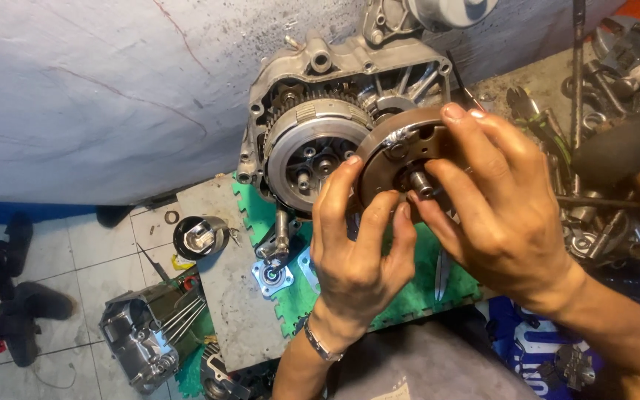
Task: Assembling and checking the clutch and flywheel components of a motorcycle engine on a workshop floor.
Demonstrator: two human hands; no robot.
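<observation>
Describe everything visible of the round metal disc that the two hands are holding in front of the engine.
The round brownish-grey metal disc looks like worn steel, with a shiny rim, a few holes in its face and a short shaft at its centre. It is held on edge, face toward the camera, just right of the open grey engine case and its toothed clutch. The left hand pinches its lower edge; the right hand grips its top and centre.

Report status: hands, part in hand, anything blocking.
Left hand and right hand both grip round brown metal disc with centre shaft, held before grey metal engine case. Silver toothed clutch basket exposed beside it. Nothing between.
</observation>
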